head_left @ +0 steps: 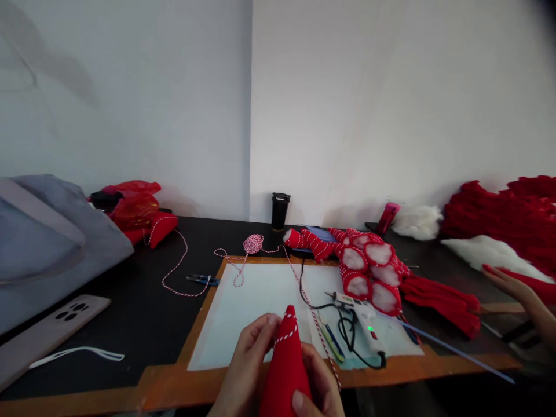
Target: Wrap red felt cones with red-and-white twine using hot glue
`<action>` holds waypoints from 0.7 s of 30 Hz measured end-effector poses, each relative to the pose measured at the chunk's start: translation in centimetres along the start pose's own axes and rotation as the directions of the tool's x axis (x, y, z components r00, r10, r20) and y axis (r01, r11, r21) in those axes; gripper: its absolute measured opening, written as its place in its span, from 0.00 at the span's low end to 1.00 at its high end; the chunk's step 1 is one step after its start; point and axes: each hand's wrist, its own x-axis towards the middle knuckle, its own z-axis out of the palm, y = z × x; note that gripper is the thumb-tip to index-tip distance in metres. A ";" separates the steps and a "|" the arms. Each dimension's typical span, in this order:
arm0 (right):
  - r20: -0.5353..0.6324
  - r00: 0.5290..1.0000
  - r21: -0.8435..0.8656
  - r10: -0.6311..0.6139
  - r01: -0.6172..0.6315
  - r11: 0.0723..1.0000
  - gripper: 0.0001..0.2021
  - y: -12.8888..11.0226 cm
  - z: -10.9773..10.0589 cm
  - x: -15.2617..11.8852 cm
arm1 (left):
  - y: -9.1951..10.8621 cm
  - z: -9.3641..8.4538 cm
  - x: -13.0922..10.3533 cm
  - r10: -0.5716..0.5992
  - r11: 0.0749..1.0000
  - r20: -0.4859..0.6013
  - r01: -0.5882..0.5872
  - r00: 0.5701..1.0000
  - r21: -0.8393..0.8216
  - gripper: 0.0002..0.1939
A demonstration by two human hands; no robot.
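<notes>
A red fabric cone (284,370) stands tip up between my hands, over the front edge of the table. Red-and-white twisted cord (286,335) circles its tip in a couple of turns. My left hand (249,359) is closed at the cone's left side, thumb and finger together near the tip; whether cord is pinched there is hidden. Wrapped around the lower right side of the cone is my right hand (319,379), its thumb on the front. More cord (315,318) runs from a small cord ball (253,244) down past my right hand.
A glue gun (358,315) with a green light lies on the white sheet (243,318) beside a cutter (333,341). Stuffed red cones (369,260) are piled behind. Snips (203,280) and a phone (52,336) lie left. Another person's hand (516,292) reaches in from the right.
</notes>
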 end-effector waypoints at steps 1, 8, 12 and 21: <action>-0.031 0.999 -0.009 -0.018 0.018 1.000 0.33 -0.1 0.0 0.1 | -0.4 -0.1 -0.3 0.011 1.000 -0.036 -0.011 0.999 -0.006 0.22; -0.060 0.998 -0.051 -0.030 0.027 0.998 0.31 -0.3 -0.4 0.1 | -1.2 -1.2 -1.3 0.105 0.992 0.183 -0.116 0.978 0.051 0.15; 0.004 1.000 0.007 0.003 -0.003 1.000 0.31 -0.6 -0.1 0.1 | -1.3 -1.5 -1.2 0.099 0.995 0.208 -0.103 0.973 0.010 0.15; -0.026 0.997 0.091 0.074 -0.071 0.993 0.25 -1.0 1.1 0.9 | -5.2 -2.2 -0.2 0.159 0.985 0.215 -0.139 0.964 -0.102 0.13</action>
